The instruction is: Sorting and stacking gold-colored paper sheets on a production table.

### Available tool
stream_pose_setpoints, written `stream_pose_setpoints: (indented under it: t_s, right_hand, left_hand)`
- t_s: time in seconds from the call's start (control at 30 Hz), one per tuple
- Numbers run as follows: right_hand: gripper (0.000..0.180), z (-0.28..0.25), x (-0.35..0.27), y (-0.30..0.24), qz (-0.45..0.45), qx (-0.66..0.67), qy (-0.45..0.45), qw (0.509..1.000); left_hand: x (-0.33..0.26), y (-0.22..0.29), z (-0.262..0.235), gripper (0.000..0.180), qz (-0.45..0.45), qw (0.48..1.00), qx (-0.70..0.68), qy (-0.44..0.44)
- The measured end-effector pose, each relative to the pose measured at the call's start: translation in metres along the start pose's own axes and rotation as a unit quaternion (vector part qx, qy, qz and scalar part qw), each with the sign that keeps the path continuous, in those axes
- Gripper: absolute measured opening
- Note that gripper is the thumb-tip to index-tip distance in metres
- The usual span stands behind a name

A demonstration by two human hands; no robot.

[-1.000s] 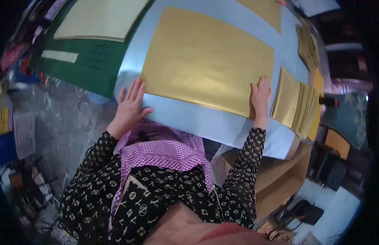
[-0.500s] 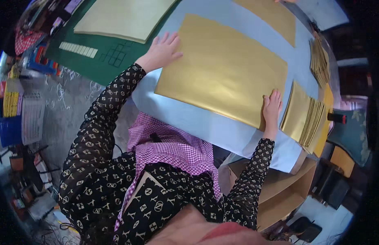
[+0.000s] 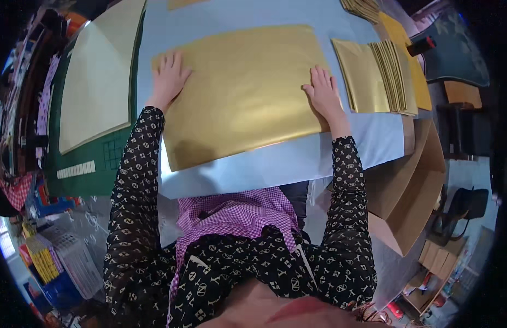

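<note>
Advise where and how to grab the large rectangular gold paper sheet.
Probably the near edge of the gold sheet, mid-length, pinched from the person's side: it lies flat on the smooth pale-blue tabletop with that stretch uncovered, while the bare left hand and bare right hand cover parts of its sides.

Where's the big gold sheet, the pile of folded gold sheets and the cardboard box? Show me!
Big gold sheet [image 3: 242, 93]: head view, middle of its flat top surface.
Pile of folded gold sheets [image 3: 387, 76]: head view, on its overlapping layers.
Cardboard box [image 3: 389, 181]: head view, on a bare brown panel.
</note>
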State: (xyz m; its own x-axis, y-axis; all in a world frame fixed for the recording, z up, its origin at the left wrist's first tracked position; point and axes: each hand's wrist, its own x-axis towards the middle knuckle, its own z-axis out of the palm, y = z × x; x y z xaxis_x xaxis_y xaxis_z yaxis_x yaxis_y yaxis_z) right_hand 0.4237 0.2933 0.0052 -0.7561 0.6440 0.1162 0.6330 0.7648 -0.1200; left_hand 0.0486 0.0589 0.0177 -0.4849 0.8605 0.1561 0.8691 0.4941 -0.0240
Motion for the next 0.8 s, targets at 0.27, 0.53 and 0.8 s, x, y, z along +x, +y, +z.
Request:
stream_pose_setpoints:
  t_s: [0.27,0.53,0.8]
  right_hand:
    - [0.059,-0.031,0.013,-0.027,-0.017,0.001,-0.029,0.999]
    - [0.053,-0.016,0.094,-0.184,-0.268,0.189,-0.024,0.944]
    - [0.057,0.038,0.161,-0.156,-0.149,0.124,0.046,0.980]
  left_hand:
    - [0.002,-0.008,0.020,0.063,-0.011,0.998,0.046,0.029]
    - [0.003,-0.004,0.015,0.064,-0.013,0.998,0.062,0.013]
    - [-0.001,-0.007,0.021,0.064,-0.014,0.998,0.051,0.018]
